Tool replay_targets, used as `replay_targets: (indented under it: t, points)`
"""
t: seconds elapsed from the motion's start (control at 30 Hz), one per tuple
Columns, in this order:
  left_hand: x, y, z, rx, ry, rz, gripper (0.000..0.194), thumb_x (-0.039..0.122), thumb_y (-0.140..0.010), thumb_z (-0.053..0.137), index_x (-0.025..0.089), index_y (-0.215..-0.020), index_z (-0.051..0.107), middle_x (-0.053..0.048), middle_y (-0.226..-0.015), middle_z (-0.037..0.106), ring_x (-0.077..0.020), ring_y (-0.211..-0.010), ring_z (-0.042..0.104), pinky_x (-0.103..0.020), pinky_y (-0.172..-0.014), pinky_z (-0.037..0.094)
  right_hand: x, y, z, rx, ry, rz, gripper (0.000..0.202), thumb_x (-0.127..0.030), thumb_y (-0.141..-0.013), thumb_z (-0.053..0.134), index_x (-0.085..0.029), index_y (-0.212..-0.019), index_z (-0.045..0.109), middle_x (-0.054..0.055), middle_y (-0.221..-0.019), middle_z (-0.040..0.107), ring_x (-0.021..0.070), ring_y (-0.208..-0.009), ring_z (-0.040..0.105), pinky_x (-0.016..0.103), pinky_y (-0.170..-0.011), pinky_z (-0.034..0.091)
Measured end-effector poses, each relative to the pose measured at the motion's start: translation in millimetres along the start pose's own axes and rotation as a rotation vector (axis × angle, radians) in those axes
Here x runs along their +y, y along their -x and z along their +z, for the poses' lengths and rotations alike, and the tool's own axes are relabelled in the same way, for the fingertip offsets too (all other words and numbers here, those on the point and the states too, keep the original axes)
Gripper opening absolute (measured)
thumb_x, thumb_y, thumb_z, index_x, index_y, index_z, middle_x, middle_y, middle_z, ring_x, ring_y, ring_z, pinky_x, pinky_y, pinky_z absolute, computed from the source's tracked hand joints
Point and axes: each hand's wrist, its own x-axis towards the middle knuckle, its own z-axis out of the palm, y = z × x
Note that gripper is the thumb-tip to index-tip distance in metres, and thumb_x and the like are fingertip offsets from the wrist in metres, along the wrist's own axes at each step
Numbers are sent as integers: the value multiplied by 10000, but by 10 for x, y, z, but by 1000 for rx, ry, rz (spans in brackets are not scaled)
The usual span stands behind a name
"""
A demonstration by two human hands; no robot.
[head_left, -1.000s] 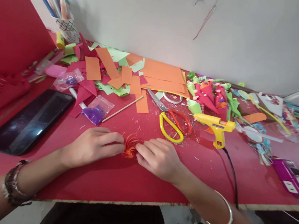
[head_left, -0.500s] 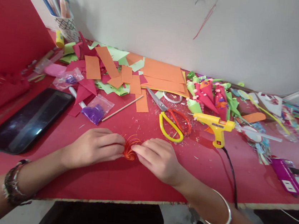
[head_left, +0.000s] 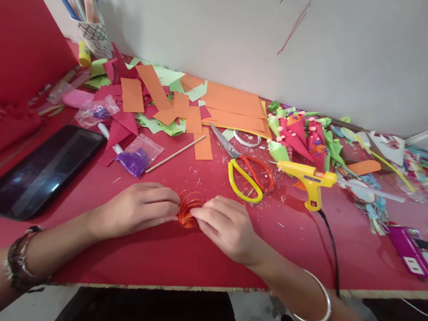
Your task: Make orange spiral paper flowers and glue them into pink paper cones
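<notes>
And the right hand point(head_left: 225, 229) is in, fingers bunched, further across the orange coil point(head_left: 186, 217) than a second ago, seemingly pinching it; shaping looks unfinished. At the coil's nine o'clock, the left hand point(head_left: 130, 213) curls, fingers nearly closed, grip impossible to tell. Beyond: scissors point(head_left: 236, 154) one o'clock, glue gun point(head_left: 308, 177) two, orange sheets point(head_left: 236, 102) just past twelve.

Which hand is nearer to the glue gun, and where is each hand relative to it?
Right. The right hand is left of the glue gun and closer to the person; the left hand is farther left, beyond the orange spiral.
</notes>
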Motion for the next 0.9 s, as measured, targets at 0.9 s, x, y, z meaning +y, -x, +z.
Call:
replay_targets:
  t: [0.9]
  points:
    - [0, 34, -6, 120, -57, 23, 74, 159, -796, 551, 165, -869, 541, -25, -802, 623, -116, -742, 604, -227, -671, 500, 10, -11, -30, 2, 354, -96, 163, -206, -838, 456, -122, -839, 596, 5, -595, 570, 108, -553, 483, 250, -535, 328]
